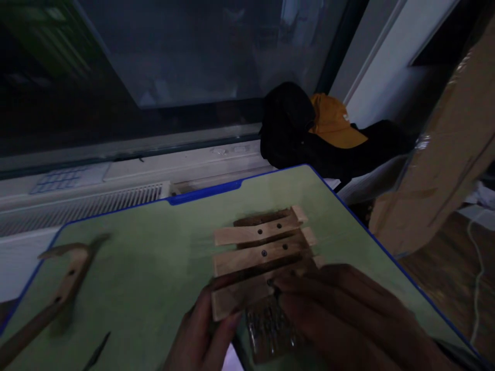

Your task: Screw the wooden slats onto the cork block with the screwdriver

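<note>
Three pale wooden pieces (257,258), each with two dark holes or screw heads, lie side by side on the green tabletop. My left hand (204,330) grips the left end of the nearest wooden piece (235,300) between thumb and fingers. Over that piece's right part, my right hand (344,309) has its fingertips pinched together at a hole. Whatever sits in the pinch is too small and dark to make out. Just under the piece is a clear plastic box (268,330) of small metal screws or nails, partly covered by my right hand.
A hooked wooden piece (69,278) with two holes lies at left, near a dark pointed object (98,350). Behind the blue-edged table (147,257) are a radiator (116,198) and window. Dark caps, an orange cap (336,121) and a cardboard box (436,154) stand at right.
</note>
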Demonstrator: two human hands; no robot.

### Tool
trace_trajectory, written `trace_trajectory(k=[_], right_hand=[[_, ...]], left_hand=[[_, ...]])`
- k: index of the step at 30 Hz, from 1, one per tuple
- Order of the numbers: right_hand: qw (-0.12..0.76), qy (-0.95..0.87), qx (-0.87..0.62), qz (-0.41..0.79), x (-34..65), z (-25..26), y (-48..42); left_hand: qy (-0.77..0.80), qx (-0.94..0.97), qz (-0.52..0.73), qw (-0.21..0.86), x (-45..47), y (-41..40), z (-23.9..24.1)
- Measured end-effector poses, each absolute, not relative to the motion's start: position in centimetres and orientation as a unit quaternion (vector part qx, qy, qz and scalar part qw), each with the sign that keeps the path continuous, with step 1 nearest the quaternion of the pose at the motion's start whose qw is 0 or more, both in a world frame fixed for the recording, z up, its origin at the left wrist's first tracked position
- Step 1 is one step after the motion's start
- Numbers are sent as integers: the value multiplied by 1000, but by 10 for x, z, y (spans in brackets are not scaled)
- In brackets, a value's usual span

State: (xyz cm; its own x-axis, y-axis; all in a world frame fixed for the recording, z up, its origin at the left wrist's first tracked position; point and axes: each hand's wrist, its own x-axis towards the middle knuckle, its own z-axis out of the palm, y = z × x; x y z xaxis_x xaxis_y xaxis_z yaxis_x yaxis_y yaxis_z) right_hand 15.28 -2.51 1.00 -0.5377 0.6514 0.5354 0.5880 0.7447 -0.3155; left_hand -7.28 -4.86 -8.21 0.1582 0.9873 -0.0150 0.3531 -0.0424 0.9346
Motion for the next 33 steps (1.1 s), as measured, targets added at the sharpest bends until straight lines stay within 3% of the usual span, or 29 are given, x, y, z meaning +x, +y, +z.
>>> trace_trajectory(k=[5, 10, 15, 20, 26, 33], right_hand=[[222, -907, -336, 124, 149, 27, -10], [249, -904, -346, 27, 144, 23, 2], [244, -908, -339, 13, 145, 22, 0], [156, -944, -291, -8, 145, 39, 4], [-9, -969, -239, -70, 135, 66, 12], [-64, -974, -209, -61, 127, 82, 16]], left_hand=[[509, 613, 401, 452, -67, -44, -84], [484, 595, 407, 496, -64, -42, -80], [452, 583, 421, 528, -63, -38, -80], [432, 574, 455, 527, -63, -37, -80], [461, 551, 487, 496, -61, -37, -73], [428, 568, 472, 520, -61, -37, -74]])
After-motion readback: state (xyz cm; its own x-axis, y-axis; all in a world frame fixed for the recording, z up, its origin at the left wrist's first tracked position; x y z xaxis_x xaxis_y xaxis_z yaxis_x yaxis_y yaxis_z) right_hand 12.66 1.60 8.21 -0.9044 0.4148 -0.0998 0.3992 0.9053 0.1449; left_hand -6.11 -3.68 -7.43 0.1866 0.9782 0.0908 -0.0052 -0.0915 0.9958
